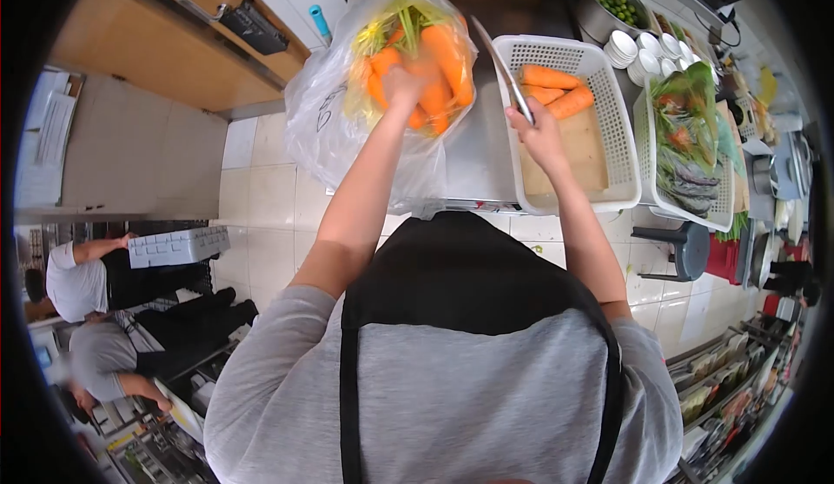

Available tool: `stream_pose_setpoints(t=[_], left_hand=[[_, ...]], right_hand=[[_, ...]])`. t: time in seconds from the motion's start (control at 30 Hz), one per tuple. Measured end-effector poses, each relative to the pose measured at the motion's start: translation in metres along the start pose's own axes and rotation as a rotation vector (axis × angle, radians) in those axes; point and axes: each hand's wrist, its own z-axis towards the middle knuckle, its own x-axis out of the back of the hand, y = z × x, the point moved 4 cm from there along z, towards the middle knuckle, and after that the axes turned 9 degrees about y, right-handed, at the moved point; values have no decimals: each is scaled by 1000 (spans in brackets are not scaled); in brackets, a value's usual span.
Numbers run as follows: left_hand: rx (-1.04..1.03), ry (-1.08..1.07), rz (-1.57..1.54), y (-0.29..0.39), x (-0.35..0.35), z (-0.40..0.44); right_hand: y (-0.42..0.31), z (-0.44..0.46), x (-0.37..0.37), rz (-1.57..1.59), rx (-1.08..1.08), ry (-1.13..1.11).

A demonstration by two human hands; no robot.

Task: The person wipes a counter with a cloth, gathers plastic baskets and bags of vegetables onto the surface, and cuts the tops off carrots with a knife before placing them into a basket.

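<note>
My right hand [543, 135] is closed round the handle of a long knife [502, 67]. Its blade slants up and to the left, over the near-left rim of a white plastic basket [618, 128]. Inside that basket lie a few orange carrots [571, 102] without leaves. My left hand [401, 86] reaches into a clear plastic bag [317, 106] of carrots [447, 54], some with green and yellow stalks [408, 28]. Motion blur and the carrots hide the fingers of this hand, so its grip cannot be made out.
Right of the basket stands a crate [725, 193] of leafy vegetables [686, 128]. Behind are stacked white cups [645, 62] and a pot of green produce [612, 2]. A dark stool [686, 252] stands at right. Two people work at left, one holding a grey crate [178, 247].
</note>
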Motion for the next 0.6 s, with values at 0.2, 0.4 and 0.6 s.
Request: stream_pose_setpoints(t=[0.2,0.4,0.6], left_hand=[[-91,72,253,17,-8,-18],[44,53,-595,-19,-6,43],[103,-245,-917,9,65,-12]], right_hand=[[-9,-10,-34,74,3,-105],[-6,-22,-22,97,-52,-103],[-31,-48,-20,22,106,-98]])
